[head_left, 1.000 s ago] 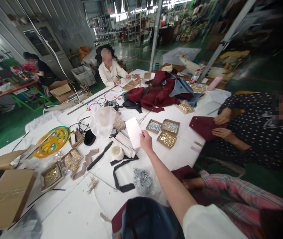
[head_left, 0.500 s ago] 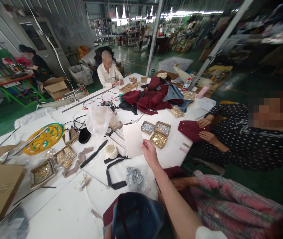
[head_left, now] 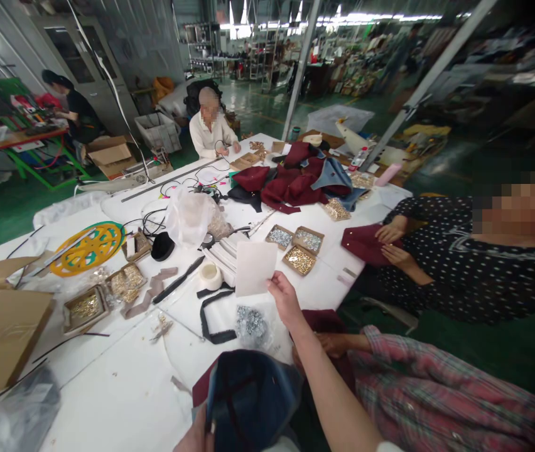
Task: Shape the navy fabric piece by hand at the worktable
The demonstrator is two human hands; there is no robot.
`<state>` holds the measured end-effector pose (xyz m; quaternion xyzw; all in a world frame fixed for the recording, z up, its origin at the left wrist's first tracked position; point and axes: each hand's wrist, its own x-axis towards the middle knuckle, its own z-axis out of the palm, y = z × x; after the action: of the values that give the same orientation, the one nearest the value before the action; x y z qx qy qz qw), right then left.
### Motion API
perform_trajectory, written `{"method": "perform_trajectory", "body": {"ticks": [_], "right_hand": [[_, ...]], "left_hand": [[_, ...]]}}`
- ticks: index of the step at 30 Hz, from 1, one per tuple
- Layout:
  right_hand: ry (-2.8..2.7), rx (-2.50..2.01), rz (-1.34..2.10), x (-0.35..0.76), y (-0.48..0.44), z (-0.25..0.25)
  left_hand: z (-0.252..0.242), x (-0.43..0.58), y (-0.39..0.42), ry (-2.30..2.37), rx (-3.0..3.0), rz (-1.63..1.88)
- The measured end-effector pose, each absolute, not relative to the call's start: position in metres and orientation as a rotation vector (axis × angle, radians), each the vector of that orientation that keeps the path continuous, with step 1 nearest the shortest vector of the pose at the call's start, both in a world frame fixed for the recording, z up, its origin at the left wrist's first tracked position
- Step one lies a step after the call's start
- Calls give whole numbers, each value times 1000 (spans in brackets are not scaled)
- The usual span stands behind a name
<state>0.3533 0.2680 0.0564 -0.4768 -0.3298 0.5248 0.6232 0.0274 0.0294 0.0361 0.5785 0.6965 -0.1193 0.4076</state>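
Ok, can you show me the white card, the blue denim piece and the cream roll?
White card [head_left: 255,269]: head view, middle of its flat face.
Blue denim piece [head_left: 254,394]: head view, middle of its blue surface.
Cream roll [head_left: 211,284]: head view, its outer side.

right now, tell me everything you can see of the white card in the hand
The white card is a flat, roughly rectangular sheet, seemingly paper or thin card, with straight edges and no marking legible on the visible face. The right hand pinches it near its lower right corner, thumb on the near face. It is held up, face toward the camera, partly hiding the white strips behind it. Only the hand visibly touches it.
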Motion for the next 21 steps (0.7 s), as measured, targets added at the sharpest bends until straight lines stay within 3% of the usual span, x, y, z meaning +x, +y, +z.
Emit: {"method": "perform_trajectory", "body": {"ticks": [8, 13, 21], "right_hand": [[-672, -843, 1510, 311, 194, 54], [-1173, -832, 1783, 287, 130, 21], [-2054, -1601, 1299, 249, 85, -54]], "left_hand": [[32, 19, 13, 1876, 1475, -180], [28, 21, 8, 1891, 1462, -118], [30, 24, 3, 1861, 1487, -111]]}}
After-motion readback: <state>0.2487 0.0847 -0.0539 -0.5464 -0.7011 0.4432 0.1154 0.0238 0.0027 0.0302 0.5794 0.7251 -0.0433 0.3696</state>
